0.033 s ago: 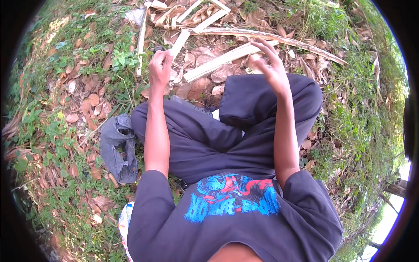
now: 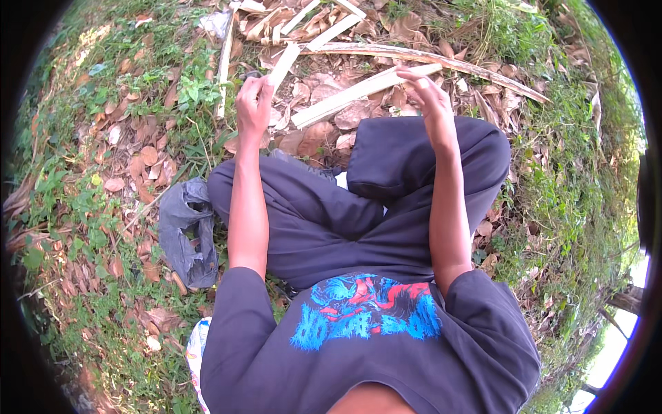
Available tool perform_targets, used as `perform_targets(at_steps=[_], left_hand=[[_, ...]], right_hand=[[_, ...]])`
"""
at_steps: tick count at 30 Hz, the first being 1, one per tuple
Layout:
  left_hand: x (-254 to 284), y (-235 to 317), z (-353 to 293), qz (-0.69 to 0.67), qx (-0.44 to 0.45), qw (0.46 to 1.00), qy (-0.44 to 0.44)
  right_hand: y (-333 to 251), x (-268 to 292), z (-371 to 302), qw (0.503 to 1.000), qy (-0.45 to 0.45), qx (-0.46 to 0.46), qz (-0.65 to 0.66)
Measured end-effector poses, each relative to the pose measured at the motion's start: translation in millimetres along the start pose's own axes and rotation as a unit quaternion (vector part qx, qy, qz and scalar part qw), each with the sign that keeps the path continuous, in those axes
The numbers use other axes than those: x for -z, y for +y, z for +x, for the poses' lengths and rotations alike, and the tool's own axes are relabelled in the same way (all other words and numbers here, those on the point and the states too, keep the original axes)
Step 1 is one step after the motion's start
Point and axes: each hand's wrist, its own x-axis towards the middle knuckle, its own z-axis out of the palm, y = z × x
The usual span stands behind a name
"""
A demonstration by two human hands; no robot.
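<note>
Leaves (image 2: pixel 316 136) lie beneath pale wood strips (image 2: pixel 350 96), green plants (image 2: pixel 196 91) on either side.

Weedy ground (image 2: pixel 558 214) is bearing dry brown leaves (image 2: pixel 148 156) and a dark plastic bag (image 2: pixel 195 261). Pale wooden strips (image 2: pixel 345 101) are lying beyond and right of the bag.

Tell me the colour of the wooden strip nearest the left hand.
Pale cream; the wooden strip shows best in the head view.
</note>
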Motion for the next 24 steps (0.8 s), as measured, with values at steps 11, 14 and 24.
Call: perform_targets(at_steps=[11, 14, 24], left_hand=[[24, 207, 20, -0.127, -0.145, 0.978, 0.08], [60, 221, 12, -0.088, -0.161, 0.976, 0.113], [235, 62, -235, 0.303, 0.468, 0.817, 0.144]], right_hand=[[-88, -124, -48, 0.978, -0.051, 0.09, 0.182], [-92, -123, -42, 0.984, -0.06, 0.11, 0.124], [-72, -20, -32, 0.957, -0.013, 0.027, 0.289]])
